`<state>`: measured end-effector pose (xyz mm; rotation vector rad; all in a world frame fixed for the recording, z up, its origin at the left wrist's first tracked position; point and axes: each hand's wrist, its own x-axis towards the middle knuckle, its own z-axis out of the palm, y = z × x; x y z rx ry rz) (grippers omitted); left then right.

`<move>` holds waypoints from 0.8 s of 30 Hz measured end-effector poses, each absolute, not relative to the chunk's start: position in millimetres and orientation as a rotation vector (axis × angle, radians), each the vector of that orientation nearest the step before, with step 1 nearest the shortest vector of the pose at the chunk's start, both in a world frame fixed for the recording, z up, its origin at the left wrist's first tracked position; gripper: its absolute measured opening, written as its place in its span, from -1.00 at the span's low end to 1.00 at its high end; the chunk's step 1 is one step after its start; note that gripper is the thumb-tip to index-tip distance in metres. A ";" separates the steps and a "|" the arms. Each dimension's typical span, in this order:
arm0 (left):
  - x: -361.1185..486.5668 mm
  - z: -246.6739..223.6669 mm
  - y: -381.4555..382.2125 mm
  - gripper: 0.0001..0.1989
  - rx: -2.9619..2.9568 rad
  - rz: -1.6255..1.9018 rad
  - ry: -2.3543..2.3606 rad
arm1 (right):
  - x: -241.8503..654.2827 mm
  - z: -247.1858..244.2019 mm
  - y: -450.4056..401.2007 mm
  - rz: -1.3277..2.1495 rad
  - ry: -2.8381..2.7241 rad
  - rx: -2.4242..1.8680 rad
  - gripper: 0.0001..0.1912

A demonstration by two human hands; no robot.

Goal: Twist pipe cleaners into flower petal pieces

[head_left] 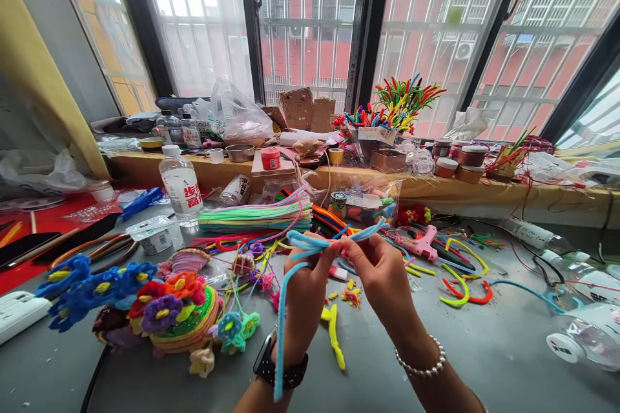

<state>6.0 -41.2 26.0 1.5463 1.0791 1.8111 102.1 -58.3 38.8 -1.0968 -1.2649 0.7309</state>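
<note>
My left hand (307, 287) pinches light blue pipe cleaners (306, 242), bent into loops at its fingertips. One long end hangs down past the watch on my left wrist. My right hand (382, 274) meets it fingertip to fingertip, its thumb and forefinger closed on the same pipe cleaners, and an end sticks out to the upper right. Below the hands lies a bent yellow pipe cleaner (334, 339). To the left stand fuzzy blue flowers (101, 287) and a round, coiled piece (194, 322) topped with red and purple flowers.
Behind my hands lies a bundle of pastel pipe cleaners (256, 214) beside a plastic bottle (181, 187). A pink glue gun (419, 243) rests to the right, near curved green and red pieces (472, 293). Clear bottles (591, 335) lie at the right edge. A cluttered sill runs under the windows.
</note>
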 end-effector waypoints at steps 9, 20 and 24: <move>14.1 24.2 -43.7 -0.76 1.345 1.707 1.227 | 100.8 25.1 -53.8 -0.309 -1.553 -1.124 -0.83; -3.7 35.0 -35.8 -0.63 0.941 1.109 0.710 | 106.2 20.3 -49.1 -0.342 -1.686 -0.877 -0.85; -8.6 31.7 -32.8 -0.71 0.867 0.993 0.578 | 108.5 20.1 -49.4 -0.362 -1.717 -0.823 -0.80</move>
